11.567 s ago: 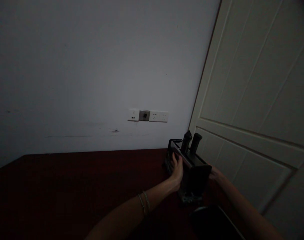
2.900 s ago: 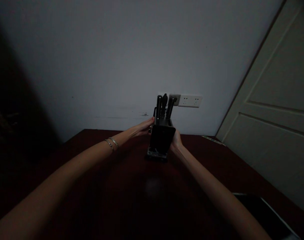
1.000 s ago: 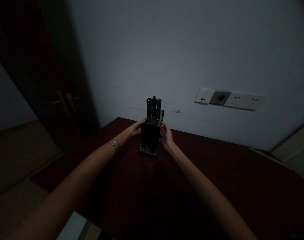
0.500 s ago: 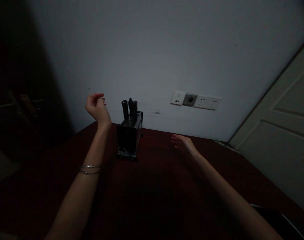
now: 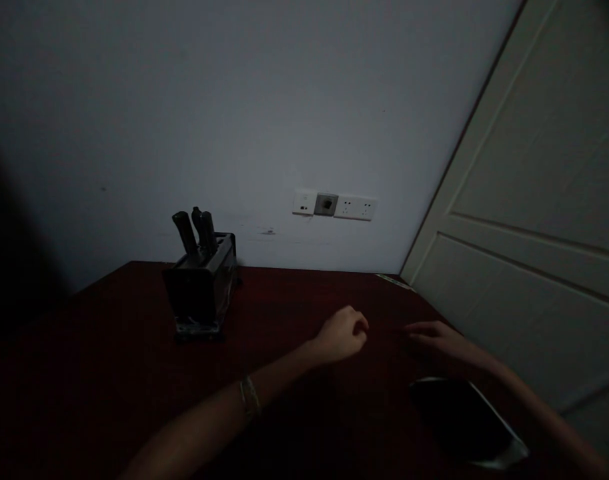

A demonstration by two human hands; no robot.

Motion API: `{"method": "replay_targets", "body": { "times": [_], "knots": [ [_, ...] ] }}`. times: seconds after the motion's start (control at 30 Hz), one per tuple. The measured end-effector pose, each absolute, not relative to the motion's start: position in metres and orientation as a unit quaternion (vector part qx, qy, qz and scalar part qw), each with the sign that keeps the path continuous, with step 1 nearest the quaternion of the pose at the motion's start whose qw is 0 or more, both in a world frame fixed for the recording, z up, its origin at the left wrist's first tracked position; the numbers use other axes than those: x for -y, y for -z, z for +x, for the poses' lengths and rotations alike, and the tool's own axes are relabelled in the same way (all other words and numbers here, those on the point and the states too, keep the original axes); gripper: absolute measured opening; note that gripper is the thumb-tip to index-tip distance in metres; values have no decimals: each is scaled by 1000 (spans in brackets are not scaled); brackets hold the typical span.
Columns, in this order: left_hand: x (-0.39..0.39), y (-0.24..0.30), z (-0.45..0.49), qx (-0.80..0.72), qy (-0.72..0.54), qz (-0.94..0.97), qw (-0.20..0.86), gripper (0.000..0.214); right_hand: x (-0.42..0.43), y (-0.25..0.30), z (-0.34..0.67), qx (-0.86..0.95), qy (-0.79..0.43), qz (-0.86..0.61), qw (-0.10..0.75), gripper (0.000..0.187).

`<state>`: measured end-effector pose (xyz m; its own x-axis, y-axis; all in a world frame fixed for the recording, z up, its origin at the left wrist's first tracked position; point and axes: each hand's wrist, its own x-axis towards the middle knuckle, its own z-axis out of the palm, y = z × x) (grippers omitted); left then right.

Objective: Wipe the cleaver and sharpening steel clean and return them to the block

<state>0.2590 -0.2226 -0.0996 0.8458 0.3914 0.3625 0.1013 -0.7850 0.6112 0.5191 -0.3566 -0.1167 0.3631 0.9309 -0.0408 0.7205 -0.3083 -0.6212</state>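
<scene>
The room is dim. A dark knife block (image 5: pixel 200 290) with three black handles sticking up stands on the dark red table (image 5: pixel 284 300), at the back left near the wall. My left hand (image 5: pixel 341 333) hovers over the table's middle with its fingers curled in; nothing shows in them. My right hand (image 5: pixel 437 337) lies low over the table to its right, fingers stretched out flat and holding nothing. Both hands are well to the right of the knife block. Thin bracelets circle my left wrist.
A dark flat tray-like object (image 5: pixel 459 417) lies at the table's front right, just below my right forearm. A white panelled door (image 5: pixel 534 220) stands at the right. A row of wall sockets (image 5: pixel 334 205) sits above the table's back edge.
Both hands have let go of the knife block, which now stands at the table's left, and have moved right toward the dark flat object. My view has turned right.
</scene>
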Motion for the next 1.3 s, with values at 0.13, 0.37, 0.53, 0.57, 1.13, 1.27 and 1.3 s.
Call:
{"method": "replay_targets", "body": {
  "times": [0.13,0.37,0.53,0.57,1.13,1.27,1.3],
  "knots": [
    [258,139,300,-161,-80,938,298,37,407,137,557,529,-172,-808,195,54],
    [301,156,330,-106,-4,969,224,71,457,172,574,517,-137,-822,194,57],
    [312,159,340,-84,5,971,225,60,461,192,580,530,-151,-804,223,51],
    [313,159,341,-82,7,971,226,58,460,194,581,531,-154,-801,229,51],
    [220,146,297,-217,-159,809,523,25,391,128,500,548,-314,-721,285,54],
    [187,132,247,-245,-186,780,545,25,348,114,455,588,-328,-678,295,51],
    [180,129,232,-250,-196,773,549,23,336,112,443,598,-331,-667,297,50]
  ]
}}
